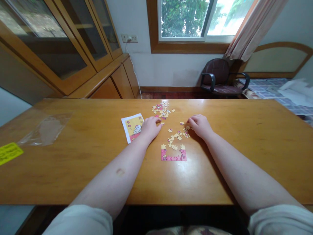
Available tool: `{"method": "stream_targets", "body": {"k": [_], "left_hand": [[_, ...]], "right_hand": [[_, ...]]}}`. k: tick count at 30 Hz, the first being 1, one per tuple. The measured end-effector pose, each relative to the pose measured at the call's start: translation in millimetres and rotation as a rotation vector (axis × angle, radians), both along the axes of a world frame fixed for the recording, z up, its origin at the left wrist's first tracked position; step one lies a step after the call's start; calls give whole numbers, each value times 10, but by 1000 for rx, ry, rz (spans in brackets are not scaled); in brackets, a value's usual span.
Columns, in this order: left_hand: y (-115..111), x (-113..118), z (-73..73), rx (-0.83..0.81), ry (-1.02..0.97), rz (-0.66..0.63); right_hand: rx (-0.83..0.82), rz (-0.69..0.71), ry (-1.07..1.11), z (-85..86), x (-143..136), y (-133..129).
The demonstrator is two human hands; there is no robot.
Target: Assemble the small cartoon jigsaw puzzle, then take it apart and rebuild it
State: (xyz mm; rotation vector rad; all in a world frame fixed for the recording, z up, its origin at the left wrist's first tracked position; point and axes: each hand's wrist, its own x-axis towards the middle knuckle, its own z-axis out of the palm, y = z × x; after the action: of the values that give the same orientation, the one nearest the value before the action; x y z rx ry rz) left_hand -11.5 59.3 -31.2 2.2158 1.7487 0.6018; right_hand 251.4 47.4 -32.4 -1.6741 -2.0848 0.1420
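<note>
My left hand [151, 128] is over the right edge of a picture card [130, 125], its thumb and fingers closed at a small yellow puzzle piece [162, 123]. The card shows a white animal on yellow and pink. My right hand [201, 126] is curled beside a scatter of yellow pieces [178, 135]; its fingertips are pressed together, and whatever they hold is hidden. One loose piece [182, 123] lies just left of those fingertips. Nearer me, a joined U-shaped puzzle border [174, 158] has a pink bottom and sides topped with yellow.
A heap of mixed pieces [163, 109] lies toward the table's far edge. On the left of the wooden table [210, 182] are a clear plastic bag [47, 129] and a yellow label [10, 153]. Beyond stand a glass-door cabinet [102, 73] and an armchair [218, 76].
</note>
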Motion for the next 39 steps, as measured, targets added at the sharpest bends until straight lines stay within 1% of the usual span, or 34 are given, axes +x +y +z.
{"method": "stream_targets", "body": {"k": [2, 3, 7, 8, 10, 12, 14, 17, 19, 21, 23, 26, 32, 39], "left_hand": [[3, 0, -3, 15, -24, -12], [3, 1, -4, 23, -36, -25], [0, 9, 2, 46, -80, -70], [-1, 11, 5, 48, -86, -71], [-4, 15, 9, 47, -90, -70], [-5, 17, 11, 43, -90, -72], [-6, 16, 11, 40, -89, -77], [-5, 13, 7, 37, -86, -77], [-4, 11, 4, 36, -87, -75], [-2, 11, 2, 39, -88, -80], [1, 12, 2, 41, -87, -81], [3, 16, 4, 41, -90, -76], [-2, 20, 13, 39, -91, -83], [-7, 22, 13, 41, -96, -84]], "right_hand": [[-10, 26, 38, 31, 44, -1], [-24, 62, 58, 49, 65, -4], [-128, 285, 82, 126, 117, -33], [-150, 324, 79, 143, 121, -42], [-176, 360, 79, 170, 127, -59], [-194, 352, 76, 186, 138, -72], [-236, 298, 61, 200, 156, -85], [-362, 180, 24, 244, 169, -119], [-439, 149, -8, 299, 148, -153], [-470, 163, -65, 356, 103, -187], [-460, 172, -135, 393, 49, -213], [-433, 176, -204, 389, -9, -227], [-467, 172, -203, 333, -27, -216], [-579, 190, -169, 366, -55, -236]]}}
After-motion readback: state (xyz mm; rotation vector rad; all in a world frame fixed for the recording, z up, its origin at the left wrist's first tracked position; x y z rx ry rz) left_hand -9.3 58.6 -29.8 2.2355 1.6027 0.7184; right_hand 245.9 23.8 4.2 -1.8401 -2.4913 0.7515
